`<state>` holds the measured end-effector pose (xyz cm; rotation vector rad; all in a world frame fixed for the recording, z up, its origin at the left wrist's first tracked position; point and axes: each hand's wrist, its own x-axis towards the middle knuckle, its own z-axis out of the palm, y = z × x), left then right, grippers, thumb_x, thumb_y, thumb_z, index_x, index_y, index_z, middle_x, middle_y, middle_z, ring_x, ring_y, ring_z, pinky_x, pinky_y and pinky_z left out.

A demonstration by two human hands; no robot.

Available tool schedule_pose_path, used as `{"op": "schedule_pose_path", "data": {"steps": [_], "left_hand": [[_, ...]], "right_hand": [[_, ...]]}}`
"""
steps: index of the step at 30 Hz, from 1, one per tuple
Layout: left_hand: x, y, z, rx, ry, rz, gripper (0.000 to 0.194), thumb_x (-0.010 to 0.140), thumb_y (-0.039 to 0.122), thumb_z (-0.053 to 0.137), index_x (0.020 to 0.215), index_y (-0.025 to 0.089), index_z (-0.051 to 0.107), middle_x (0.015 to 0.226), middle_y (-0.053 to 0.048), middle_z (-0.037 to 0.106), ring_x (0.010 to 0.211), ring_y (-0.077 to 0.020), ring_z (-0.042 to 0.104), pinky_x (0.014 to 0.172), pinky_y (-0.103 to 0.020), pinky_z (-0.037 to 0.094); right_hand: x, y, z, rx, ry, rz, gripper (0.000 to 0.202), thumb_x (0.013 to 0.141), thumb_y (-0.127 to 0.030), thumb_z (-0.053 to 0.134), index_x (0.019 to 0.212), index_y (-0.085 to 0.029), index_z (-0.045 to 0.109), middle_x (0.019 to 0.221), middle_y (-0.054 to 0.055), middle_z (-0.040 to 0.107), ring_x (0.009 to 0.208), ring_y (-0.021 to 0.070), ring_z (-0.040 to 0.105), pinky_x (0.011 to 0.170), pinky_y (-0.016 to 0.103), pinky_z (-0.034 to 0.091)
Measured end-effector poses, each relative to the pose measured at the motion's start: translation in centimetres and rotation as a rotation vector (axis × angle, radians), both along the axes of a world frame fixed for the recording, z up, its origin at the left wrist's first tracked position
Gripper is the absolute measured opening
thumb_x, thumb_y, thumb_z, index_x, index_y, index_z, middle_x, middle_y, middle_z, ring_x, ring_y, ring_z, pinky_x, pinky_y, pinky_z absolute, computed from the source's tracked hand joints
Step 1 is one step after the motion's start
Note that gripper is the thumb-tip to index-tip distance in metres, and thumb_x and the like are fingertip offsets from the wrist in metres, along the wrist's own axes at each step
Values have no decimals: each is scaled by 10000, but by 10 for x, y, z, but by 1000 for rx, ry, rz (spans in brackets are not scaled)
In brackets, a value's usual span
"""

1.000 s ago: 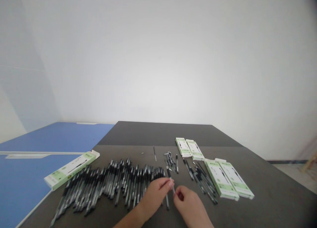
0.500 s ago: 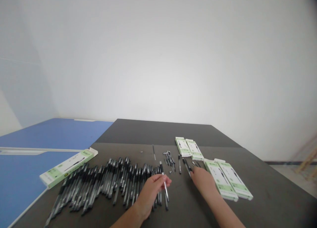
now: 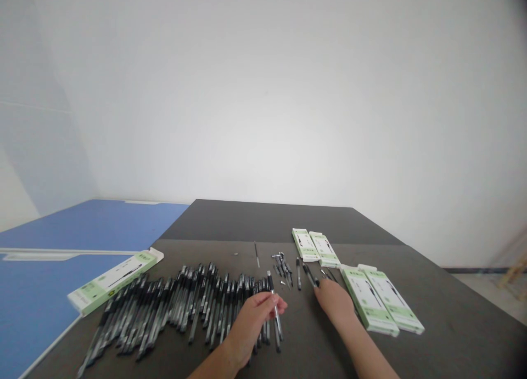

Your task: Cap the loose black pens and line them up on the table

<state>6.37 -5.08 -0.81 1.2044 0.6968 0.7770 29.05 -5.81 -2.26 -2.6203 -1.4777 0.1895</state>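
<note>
Left fingers: my left hand (image 3: 252, 316) is pinched closed, thumb against fingers, around one pen.
Held pen (image 3: 275, 307): tilted, its dark grip end toward the worktop's far edge and its clear barrel angled toward me, just to the right of the long row.
Right fingers: my right hand (image 3: 335, 303) reaches down, fingers bent and mostly hidden, at the loose pens (image 3: 310, 275) right of centre; I cannot tell how far open they are or whether they grip one.
Long row of pens (image 3: 156, 307): black and clear, packed side by side from the worktop's left edge to my left hand, partly behind it.
Small parts (image 3: 282, 266): a loose little heap beyond my held pen, with a tiny pale piece (image 3: 282, 283) on its near side.
Single pen (image 3: 298, 275): between that heap and the loose pens, pointing toward the far edge.
Thin stick (image 3: 257, 254): alone, beyond the row.
Far boxes (image 3: 305, 244): two, green and white, side by side beyond my right hand.
Near boxes (image 3: 370, 302): two more, lying flat right of my right hand, well in from the right edge.
Left box (image 3: 113, 281): slanted along the worktop's left edge, touching the row.
Worktop (image 3: 263, 220): dark, beside a blue table (image 3: 94, 221) on the left.
</note>
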Motion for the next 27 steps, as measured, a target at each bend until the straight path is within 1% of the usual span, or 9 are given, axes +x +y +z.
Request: {"op": "schedule_pose_path", "data": {"steps": [8, 10, 12, 15, 17, 19, 20, 22, 27], "left_hand": [[0, -1, 1, -7, 5, -2, 379, 749, 483, 561, 813, 125, 667, 891, -90, 671, 909, -219, 583, 876, -329, 408], [0, 0, 1, -2, 2, -11, 388, 750, 493, 555, 820, 128, 666, 895, -89, 674, 908, -217, 585, 871, -322, 406], [-1, -1, 2, 29, 17, -33, 395, 756, 499, 541, 819, 130, 669, 885, -85, 678, 884, -210, 588, 852, -309, 410], [-2, -3, 6, 112, 68, -111, 383, 771, 478, 527, 792, 129, 684, 823, -74, 684, 820, -197, 592, 803, -293, 418], [-2, -6, 8, 160, 86, -188, 363, 774, 448, 531, 770, 124, 695, 784, -73, 689, 788, -195, 597, 779, -291, 422], [-2, -9, 10, 190, 86, -271, 344, 774, 419, 537, 762, 118, 703, 771, -79, 695, 772, -196, 604, 765, -292, 427], [-2, -10, 10, 198, 85, -306, 335, 773, 408, 541, 764, 115, 705, 772, -82, 697, 766, -196, 608, 762, -292, 431], [-2, -12, 9, 207, 86, -351, 325, 773, 392, 547, 776, 109, 707, 780, -87, 700, 761, -194, 614, 758, -292, 440], [-2, -13, 6, 214, 92, -394, 336, 774, 395, 547, 801, 103, 711, 803, -97, 706, 769, -199, 621, 760, -297, 454]], "right_hand": [[2, -12, 8, 167, 183, -56, 294, 795, -267, 415, 732, -114, 658, 857, 202, 677, 877, 294, 625, 730, 357, 424], [-1, -17, 14, 242, 259, -38, 292, 798, -297, 414, 704, -143, 644, 807, 157, 679, 828, 266, 624, 691, 327, 424], [-9, -22, 23, 331, 372, 3, 325, 818, -372, 390, 705, -173, 621, 712, 85, 666, 710, 212, 614, 609, 280, 421], [-27, -30, 43, 481, 667, 77, 388, 830, -495, 358, 719, -182, 559, 565, -9, 567, 467, 121, 495, 464, 228, 372], [-41, -34, 57, 639, 1168, 125, 301, 761, -469, 529, 740, -170, 547, 584, -31, 533, 433, 82, 418, 438, 212, 332], [-55, -37, 68, 692, 1416, 145, 271, 716, -424, 619, 725, -162, 549, 557, -49, 499, 418, 62, 366, 426, 201, 289], [-61, -38, 72, 694, 1465, 158, 262, 708, -406, 640, 700, -161, 549, 544, -55, 486, 419, 56, 352, 433, 198, 279], [-71, -39, 75, 698, 1472, 192, 261, 707, -387, 654, 645, -157, 546, 520, -63, 467, 427, 53, 339, 452, 197, 271], [-81, -41, 64, 662, 1430, 212, 277, 708, -400, 651, 625, -155, 553, 507, -65, 453, 435, 60, 323, 467, 204, 256]]}}
